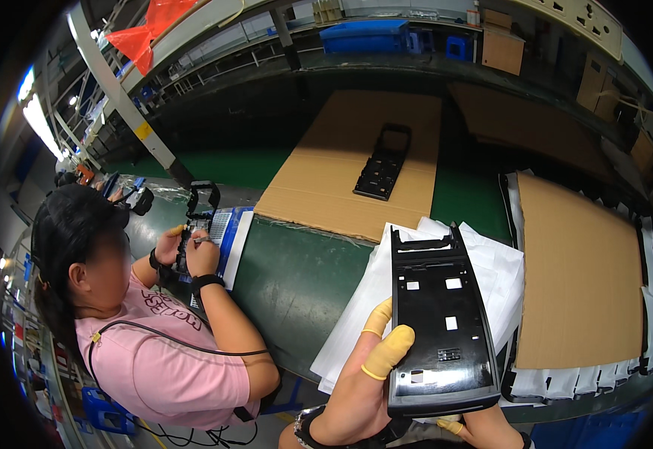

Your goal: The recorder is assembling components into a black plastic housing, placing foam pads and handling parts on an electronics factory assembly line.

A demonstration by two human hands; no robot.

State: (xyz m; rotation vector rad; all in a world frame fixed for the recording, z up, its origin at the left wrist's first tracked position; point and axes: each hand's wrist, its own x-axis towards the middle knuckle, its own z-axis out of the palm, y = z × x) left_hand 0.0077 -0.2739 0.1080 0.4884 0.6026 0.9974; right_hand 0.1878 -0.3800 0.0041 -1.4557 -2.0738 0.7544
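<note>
My left hand [364, 382], with yellow finger cots on its thumb and a finger, grips a long black plastic housing [446, 322] by its left edge. The housing is tilted up toward me. It has an open frame at its far end and several rectangular cutouts with white showing in them. Below its near edge is my right hand [487, 428], a yellow cot on one finger. Most of that hand's fingers are hidden behind the housing, so whether it touches the part cannot be told. Loose white sheets [364, 329] lie beneath the housing on the green table [296, 269].
A similar black frame part [382, 165] lies on a cardboard sheet [326, 172] farther back. At right, cardboard [577, 277] covers a stack with white liners. On my left, a co-worker in pink [169, 367] handles a black part [192, 251]. Behind stands a blue bin [364, 36].
</note>
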